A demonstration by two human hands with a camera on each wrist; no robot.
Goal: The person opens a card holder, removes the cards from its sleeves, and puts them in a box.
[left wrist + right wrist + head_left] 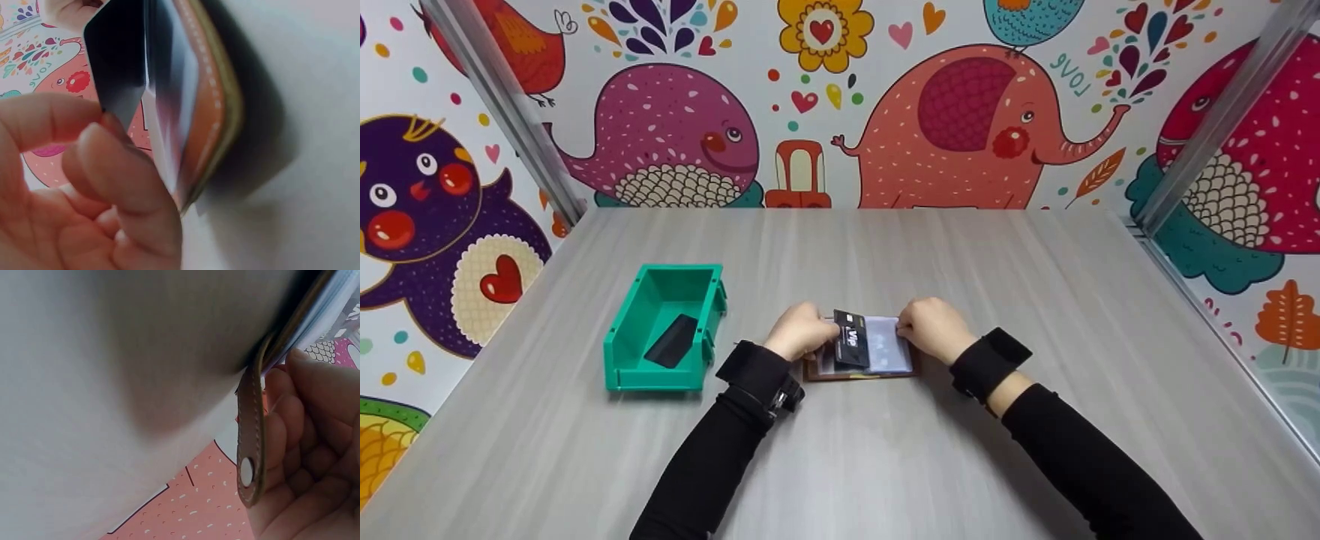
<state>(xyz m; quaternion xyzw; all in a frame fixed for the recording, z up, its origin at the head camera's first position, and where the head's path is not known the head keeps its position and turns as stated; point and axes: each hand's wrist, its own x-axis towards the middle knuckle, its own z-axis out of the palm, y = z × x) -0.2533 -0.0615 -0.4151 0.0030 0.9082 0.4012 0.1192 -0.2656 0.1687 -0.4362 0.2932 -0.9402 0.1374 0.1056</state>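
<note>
A brown card holder (862, 376) lies spread on the table, its clear plastic sleeves (889, 346) facing up. Over its left part a black card (851, 339) marked "Vip" stands tilted. My left hand (801, 331) pinches this card by its left edge between thumb and fingers; the left wrist view shows the card (115, 50) slanting above the stitched brown cover (211, 107). At the right side, my right hand (936, 328) pinches the edge of the sleeves. A strap (251, 433) with a metal snap hangs beside its curled fingers in the right wrist view.
A green plastic bin (615, 341) stands left of my left hand, with a flat black piece (672, 341) inside it. Patterned panels (810, 105) border the grey table (840, 465) at the back and both sides.
</note>
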